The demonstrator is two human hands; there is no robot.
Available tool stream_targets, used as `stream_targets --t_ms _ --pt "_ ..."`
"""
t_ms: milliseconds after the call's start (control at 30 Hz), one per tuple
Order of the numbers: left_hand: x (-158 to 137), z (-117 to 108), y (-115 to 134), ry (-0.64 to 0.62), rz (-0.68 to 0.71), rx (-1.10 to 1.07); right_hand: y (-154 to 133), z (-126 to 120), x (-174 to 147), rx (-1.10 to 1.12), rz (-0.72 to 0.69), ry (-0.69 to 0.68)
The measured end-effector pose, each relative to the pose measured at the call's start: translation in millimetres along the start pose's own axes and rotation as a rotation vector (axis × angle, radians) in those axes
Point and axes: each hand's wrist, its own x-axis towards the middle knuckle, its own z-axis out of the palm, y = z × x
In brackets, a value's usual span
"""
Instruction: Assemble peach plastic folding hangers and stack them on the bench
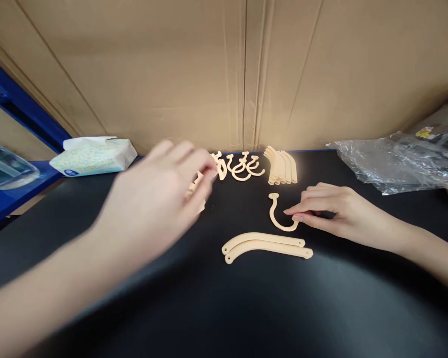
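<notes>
On the black worktop (224,318), a clear plastic bag (381,161) lies toward the back right corner. The right hand (338,206) pinches a thin, curvy tan hook (275,219), well inside the edges. The left hand (153,199) is curled, its grip too blurry to tell.

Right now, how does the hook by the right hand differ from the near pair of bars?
The hook curls deeply; the bars bend only gently. The right hand touches the hook's end, while the bars lie untouched. Both are pale and curved.
</notes>
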Motion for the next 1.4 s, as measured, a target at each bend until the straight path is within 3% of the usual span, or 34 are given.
stream_targets --t_ms 33,100,133,200,267,367,567,800,1400 --pt "8.5 -1.5 -16.8 -0.094 -0.062 0.030 -0.2 0.2 -0.1 -0.003 -0.003 -0.003" --pt "24.9 2.3 -56.2 -0.133 -0.152 0.100 -0.8 0.5 -0.1 -0.007 -0.005 -0.008" --pt "32.0 7.5 -77.0 -0.211 -0.165 0.115 -1.1 0.6 -0.1 -0.007 -0.005 -0.011" --pt "42.6 22.9 -115.1 -0.323 -0.124 0.081 -1.5 0.4 -0.2 -0.006 -0.005 -0.016" --pt "47.2 40.9 -142.9 -0.395 -0.036 -0.100 -1.6 -0.1 -0.3 -0.007 -0.005 -0.022" --pt "45.2 63.9 -161.1 -0.446 -0.001 -0.171 -1.5 -0.9 -0.4 -0.008 -0.007 -0.027" --pt "42.3 86.5 -166.1 -0.640 -0.067 -0.267 0.7 -0.4 -0.6 -0.005 -0.006 -0.030" --pt "42.4 84.3 -167.5 -0.818 -0.157 -0.337 1.8 0.1 -1.4 0.007 -0.009 -0.012" --pt "38.2 52.0 -142.0 -0.750 -0.326 -0.339 -0.5 0.3 -1.1 0.048 0.014 -0.042"
